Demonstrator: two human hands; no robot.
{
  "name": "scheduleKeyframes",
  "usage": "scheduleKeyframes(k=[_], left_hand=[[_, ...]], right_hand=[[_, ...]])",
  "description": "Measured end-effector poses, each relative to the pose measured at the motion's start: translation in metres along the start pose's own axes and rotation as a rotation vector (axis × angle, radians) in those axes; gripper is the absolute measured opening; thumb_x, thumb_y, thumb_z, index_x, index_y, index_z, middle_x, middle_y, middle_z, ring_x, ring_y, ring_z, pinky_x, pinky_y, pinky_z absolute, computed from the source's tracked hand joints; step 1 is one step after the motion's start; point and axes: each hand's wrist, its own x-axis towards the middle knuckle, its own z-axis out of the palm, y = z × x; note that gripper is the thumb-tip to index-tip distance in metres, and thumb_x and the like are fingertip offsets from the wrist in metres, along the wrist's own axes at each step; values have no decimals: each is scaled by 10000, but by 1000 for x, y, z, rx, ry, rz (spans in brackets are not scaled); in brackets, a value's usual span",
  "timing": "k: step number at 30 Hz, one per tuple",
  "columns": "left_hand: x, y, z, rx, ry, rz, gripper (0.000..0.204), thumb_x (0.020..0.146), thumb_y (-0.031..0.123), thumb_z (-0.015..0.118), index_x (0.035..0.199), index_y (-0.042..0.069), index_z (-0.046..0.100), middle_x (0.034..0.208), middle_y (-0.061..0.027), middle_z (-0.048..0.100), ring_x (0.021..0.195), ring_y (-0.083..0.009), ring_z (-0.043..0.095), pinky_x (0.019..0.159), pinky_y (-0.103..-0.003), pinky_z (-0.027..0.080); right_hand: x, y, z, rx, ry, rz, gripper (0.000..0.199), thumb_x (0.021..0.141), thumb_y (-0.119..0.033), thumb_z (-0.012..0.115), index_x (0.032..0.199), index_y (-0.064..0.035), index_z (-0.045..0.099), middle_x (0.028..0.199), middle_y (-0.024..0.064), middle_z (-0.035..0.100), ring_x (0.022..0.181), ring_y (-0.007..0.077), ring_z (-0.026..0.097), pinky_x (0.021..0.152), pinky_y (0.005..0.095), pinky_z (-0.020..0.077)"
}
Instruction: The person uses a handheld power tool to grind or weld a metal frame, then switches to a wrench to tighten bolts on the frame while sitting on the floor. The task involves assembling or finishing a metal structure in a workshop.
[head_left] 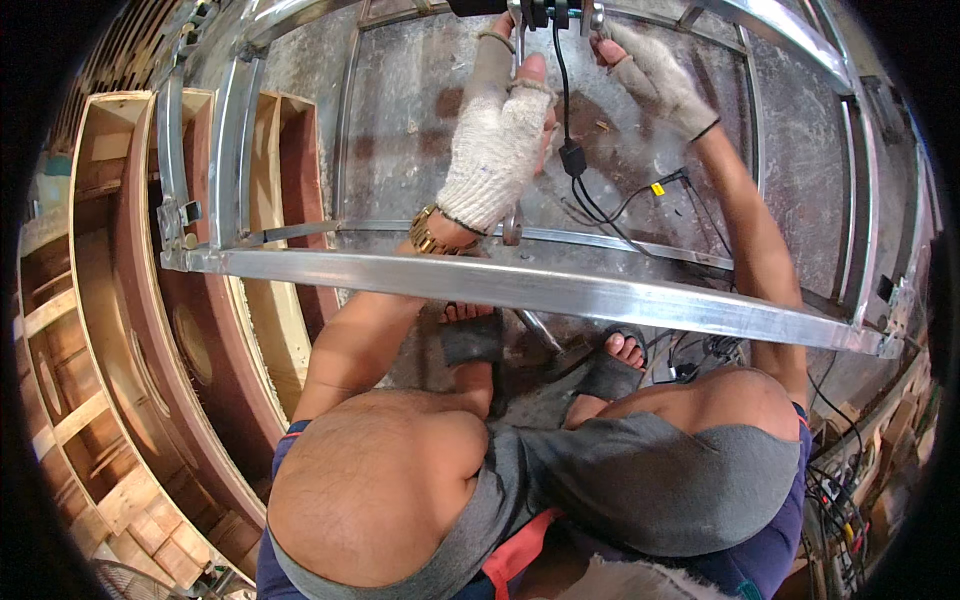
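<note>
My left hand (pixel 495 150), in a white knitted glove with bare fingertips, is closed around a slim metal tool that looks like a wrench (pixel 513 228). Its lower end shows below the glove, while its upper part reaches toward a black fitting (pixel 545 12) at the top edge. My right hand (pixel 655 80), gloved the same way, has its fingers curled just below a bolt (pixel 597 18) on the fitting's right side. What those fingers hold, if anything, is hidden. A black cable (pixel 565 100) hangs from the fitting between my hands.
A shiny metal tube frame surrounds my arms, its near bar (pixel 520 285) crossing above my feet. Curved wooden panels (pixel 130 300) stand at the left. A metal rod (pixel 540 330) lies between my sandalled feet. Loose cables (pixel 700 345) and wood scraps (pixel 890 440) lie at the right.
</note>
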Motion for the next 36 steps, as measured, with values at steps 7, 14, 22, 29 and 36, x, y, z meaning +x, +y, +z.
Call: scheduleKeyframes(k=[7, 14, 22, 29, 36], left_hand=[[1, -9, 5, 31, 56, 148, 551, 1057, 287, 502, 1550, 141, 306, 681, 7, 537, 541, -94, 506, 487, -271, 440], [11, -19, 4, -18, 51, 211, 569, 1049, 292, 518, 1557, 143, 308, 686, -1, 543, 567, -101, 511, 484, -284, 423], [7, -13, 1, -13, 16, 123, 559, 1052, 297, 514, 1561, 206, 303, 694, 11, 538, 532, -93, 480, 445, -280, 387], [10, -10, 0, -30, -30, 160, 569, 1055, 317, 506, 1570, 237, 276, 673, 11, 529, 490, -86, 467, 404, -268, 373], [3, -9, 2, -11, 15, 92, 587, 1051, 320, 513, 1576, 239, 263, 653, 9, 528, 482, -82, 472, 383, -258, 376]], right_hand=[[-42, -94, 52, 177, 329, 492, 495, 1056, -447, 409, 928, -13, 611, 739, 205, 604, 717, 413, 605, 705, 517, 461], [-61, -157, -13, 1748, -40, 768, 283, 1063, -402, 489, 1029, -125, 537, 683, -54, 427, 527, 70, 398, 460, 246, 378], [-45, -159, -16, 1489, 111, 789, 191, 1062, -258, 499, 1120, -76, 509, 727, -38, 427, 515, 51, 347, 403, 204, 283], [-49, -123, -19, 1053, 248, 699, 304, 1053, -367, 503, 1039, -72, 575, 713, -6, 511, 555, 87, 440, 440, 247, 314], [-46, -63, -2, 72, 201, 288, 358, 1038, -394, 502, 965, -52, 576, 700, 164, 564, 633, 331, 563, 602, 455, 425]])
